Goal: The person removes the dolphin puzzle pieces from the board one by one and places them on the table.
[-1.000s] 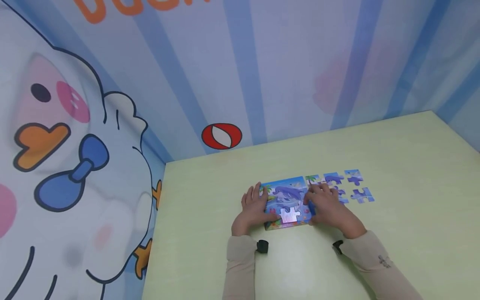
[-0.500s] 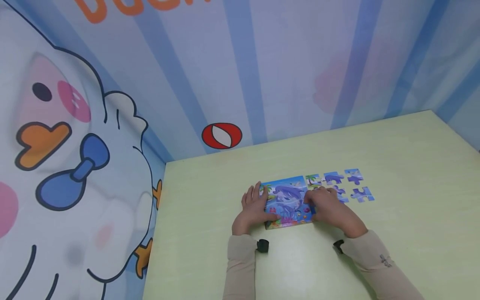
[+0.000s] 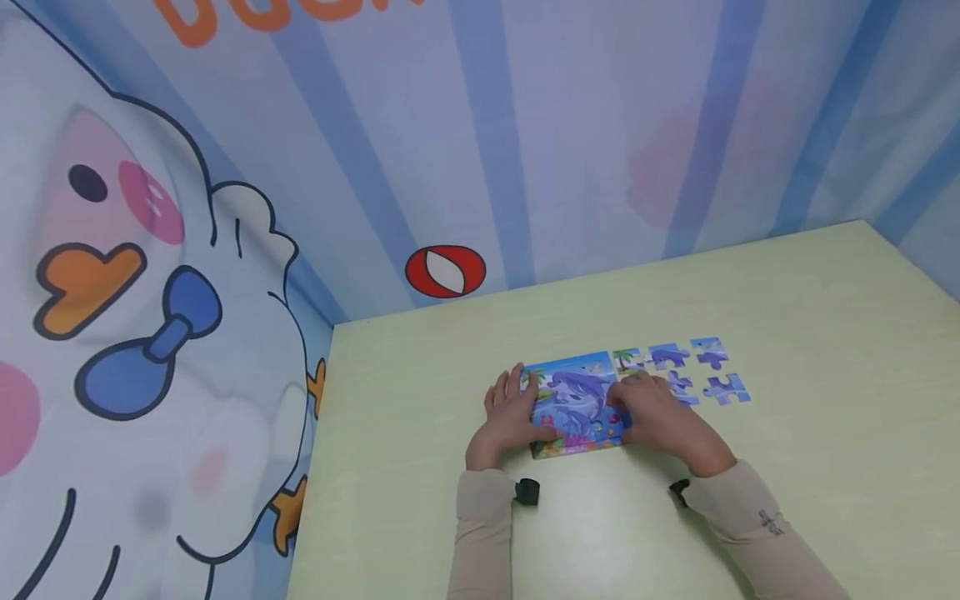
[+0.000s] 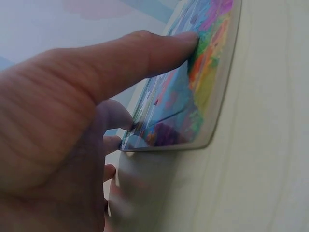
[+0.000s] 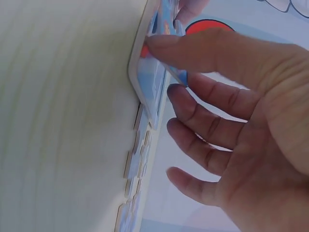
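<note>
A dolphin jigsaw puzzle board (image 3: 576, 404) lies flat on the table. My left hand (image 3: 512, 421) rests at its left side, the thumb (image 4: 159, 53) laid on the printed face near the front and the fingers spread along the left edge. At the right edge, my right hand (image 3: 663, 418) pinches a blue puzzle piece (image 5: 181, 76) between thumb and index finger. That piece looks tilted over the board in the right wrist view; the head view mostly hides it behind the hand. The other right fingers are bent and hold nothing visible.
Loose puzzle pieces lie right of the board, among them a palm-tree piece (image 3: 627, 360), a dolphin piece (image 3: 667, 357) and an outer piece (image 3: 726, 388). Some are partly behind my right hand. A printed cloth wall (image 3: 585, 150) borders the pale table (image 3: 405, 433).
A bright piece-shaped patch at the board's lower middle has given way to the printed picture. My right fingers have drawn in from the palm-tree piece. The left hand stays put.
</note>
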Demonstrator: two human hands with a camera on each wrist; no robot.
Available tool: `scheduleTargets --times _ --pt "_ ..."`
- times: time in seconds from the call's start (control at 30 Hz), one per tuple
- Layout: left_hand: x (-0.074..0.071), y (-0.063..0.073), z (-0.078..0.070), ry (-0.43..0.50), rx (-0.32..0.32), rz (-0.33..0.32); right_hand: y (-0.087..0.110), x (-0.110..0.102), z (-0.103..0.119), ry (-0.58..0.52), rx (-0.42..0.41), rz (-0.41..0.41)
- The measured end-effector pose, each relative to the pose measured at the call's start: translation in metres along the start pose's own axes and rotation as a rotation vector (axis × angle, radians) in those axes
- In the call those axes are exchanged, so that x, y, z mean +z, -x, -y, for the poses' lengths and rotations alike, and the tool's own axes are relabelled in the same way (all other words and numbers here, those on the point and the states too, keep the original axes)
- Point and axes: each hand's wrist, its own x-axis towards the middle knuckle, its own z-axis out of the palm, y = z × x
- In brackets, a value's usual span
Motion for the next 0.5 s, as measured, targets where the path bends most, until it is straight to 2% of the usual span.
scheduleTargets --times 0.27,0.5 --pt "-0.003 0.0 -0.002 -0.005 0.008 0.01 0.003 -0.005 -0.005 0.021 -0.008 0.007" --pt "-0.004 0.003 0.002 0.031 0.016 0.027 0.007 -0.008 -0.011 -0.056 -0.009 -0.005"
